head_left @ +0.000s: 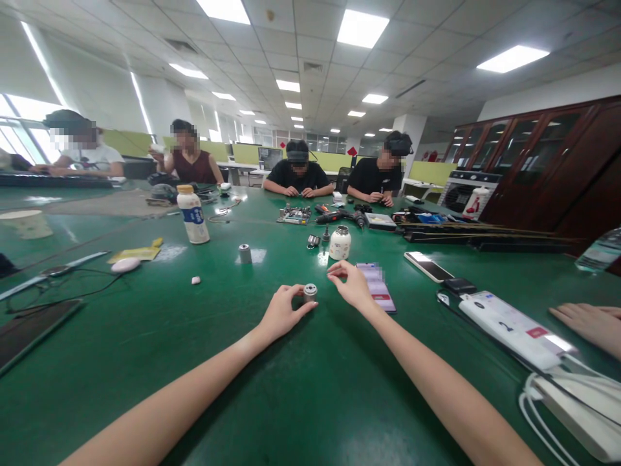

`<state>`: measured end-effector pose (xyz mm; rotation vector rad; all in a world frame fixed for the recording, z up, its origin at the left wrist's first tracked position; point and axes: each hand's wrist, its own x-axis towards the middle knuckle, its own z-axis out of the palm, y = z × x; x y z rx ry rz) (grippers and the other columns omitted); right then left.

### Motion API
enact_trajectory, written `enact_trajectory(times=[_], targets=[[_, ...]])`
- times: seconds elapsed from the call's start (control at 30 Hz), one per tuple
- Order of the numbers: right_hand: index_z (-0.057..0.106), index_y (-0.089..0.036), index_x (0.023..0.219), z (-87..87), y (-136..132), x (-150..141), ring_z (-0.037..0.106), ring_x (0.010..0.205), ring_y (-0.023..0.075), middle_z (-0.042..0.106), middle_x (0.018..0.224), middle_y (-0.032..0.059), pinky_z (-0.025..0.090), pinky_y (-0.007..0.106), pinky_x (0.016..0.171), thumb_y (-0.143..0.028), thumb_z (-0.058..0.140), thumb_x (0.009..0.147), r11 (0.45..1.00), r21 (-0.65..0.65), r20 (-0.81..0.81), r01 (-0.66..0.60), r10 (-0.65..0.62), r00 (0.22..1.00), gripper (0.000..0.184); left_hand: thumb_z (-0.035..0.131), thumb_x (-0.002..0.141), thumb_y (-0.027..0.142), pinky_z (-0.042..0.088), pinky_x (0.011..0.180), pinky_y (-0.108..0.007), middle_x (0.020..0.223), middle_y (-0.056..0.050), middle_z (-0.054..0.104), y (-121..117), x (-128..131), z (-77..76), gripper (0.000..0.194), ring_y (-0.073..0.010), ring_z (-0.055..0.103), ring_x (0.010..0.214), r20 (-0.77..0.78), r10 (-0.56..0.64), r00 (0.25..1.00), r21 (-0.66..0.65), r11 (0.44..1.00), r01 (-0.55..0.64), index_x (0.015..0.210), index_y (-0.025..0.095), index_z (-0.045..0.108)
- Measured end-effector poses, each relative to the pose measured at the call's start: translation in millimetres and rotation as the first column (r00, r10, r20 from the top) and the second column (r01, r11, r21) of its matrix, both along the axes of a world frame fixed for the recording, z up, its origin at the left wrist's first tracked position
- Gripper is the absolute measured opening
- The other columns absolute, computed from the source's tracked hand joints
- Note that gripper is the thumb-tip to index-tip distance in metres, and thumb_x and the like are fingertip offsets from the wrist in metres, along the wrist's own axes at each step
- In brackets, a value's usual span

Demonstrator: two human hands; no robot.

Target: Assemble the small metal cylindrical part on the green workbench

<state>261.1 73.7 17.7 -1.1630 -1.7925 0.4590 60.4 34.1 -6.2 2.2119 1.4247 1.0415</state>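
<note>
Green tbl (213,382) fills most of lower view; clock dirs from the metal cyl. (310,295) in L hand, 12 = straight ahead. Dk wood cabinets (528,155) w/ glass doors at 2 o'c, beyond tbl. Four co-workers seated across: white top (90,160) at 10, maroon top (196,169) between 10 & 11, black tops at 12 (298,178) & 1 (371,176); another person's hand (589,323) on tbl at 3, far R edge.

White slab (519,333) w/ printed marks at 3, cables near it. Blk/red drill (330,218) at 1, well off; circuit board (294,215) just L of it, nr 12. Capped btl (194,217), blue label, upright at 10.

L hand (284,310), at 8, has thumb & fingers round the cyl., which is upright, holed end up; can't tell if base touches tbl. R hand (350,285) at 3, fingertips drawn narrow, nr but apart from cyl.; can't tell if anything tiny is between them.

Purple-screen phone (381,285) at 3, partly behind R wrist; white-edged phone (428,266) farther out, approx same dir. Cream jar (339,244), open-topped, at 1. 2nd grey cyl. (245,254) stands alone at 10. Small white bit (195,280) at 9.
</note>
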Motion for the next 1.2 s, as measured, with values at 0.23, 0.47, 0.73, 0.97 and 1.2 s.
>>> enact_trajectory(times=[0.23, 0.47, 0.73, 0.97, 1.2], targets=[[0.063, -0.021, 0.091, 28.3, -27, -31, 0.071, 0.086, 0.0157, 0.073, 0.086, 0.0004, 0.053, 0.029, 0.082, -0.007, 0.057, 0.081, 0.961, -0.027, 0.016, -0.275, 0.275, 0.961, 0.018, 0.065, 0.08, 0.044, 0.048, 0.087, -0.039, 0.101, -0.005, 0.072, 0, 0, -0.4, 0.033, -0.0253, 0.06, 0.098, -0.012, 0.004, 1.0, 0.014, 1.0, -0.004, 0.105, 0.022, 0.066], [0.065, -0.022, 0.089, 24.6, -28, -33, 0.07, 0.085, 0.0157, 0.072, 0.086, -0.0002, 0.053, 0.029, 0.081, -0.004, 0.056, 0.08, 0.96, -0.03, 0.054, -0.278, 0.279, 0.959, 0.021, 0.065, 0.081, 0.044, 0.048, 0.085, -0.038, 0.098, -0.005, 0.071, 2, -1, -2.3, 0.033, -0.0251, 0.06, 0.096, -0.028, 0.005, 1.0, 0.031, 1.0, -0.004, 0.104, 0.021, 0.066], [0.065, -0.023, 0.086, 17.4, -27, -35, 0.069, 0.084, 0.0171, 0.073, 0.086, 0.0, 0.051, 0.029, 0.079, -0.011, 0.059, 0.083, 0.984, 0.013, 0.108, -0.178, 0.176, 0.978, 0.013, 0.065, 0.08, 0.044, 0.048, 0.085, -0.038, 0.098, -0.005, 0.072, 2, -1, -1.5, 0.033, -0.0252, 0.06, 0.096, -0.011, 0.001, 1.0, 0.023, 1.0, -0.001, 0.104, 0.022, 0.066], [0.06, -0.024, 0.103, 24.9, -30, -31, 0.071, 0.08, 0.0182, 0.073, 0.076, -0.0026, 0.051, 0.032, 0.082, -0.028, 0.064, 0.084, 0.997, 0.068, -0.024, -0.043, 0.044, 0.999, 0.02, 0.067, 0.079, 0.044, 0.048, 0.085, -0.039, 0.097, -0.005, 0.073, 1, -1, -0.9, 0.033, -0.0254, 0.06, 0.095, 0.007, -0.01, 1.0, 0.006, 1.0, 0.01, 0.103, 0.022, 0.066], [0.064, -0.024, 0.093, 17.7, -29, -37, 0.071, 0.083, 0.0167, 0.073, 0.083, -0.003, 0.051, 0.031, 0.083, -0.015, 0.063, 0.078, 0.984, 0.026, -0.014, -0.177, 0.178, 0.984, 0.017, 0.067, 0.079, 0.043, 0.048, 0.085, -0.038, 0.098, -0.005, 0.073, 3, -1, -2.8, 0.031, -0.0254, 0.061, 0.096, -0.003, -0.001, 1.0, 0.022, 1.0, 0.001, 0.102, 0.023, 0.066]])
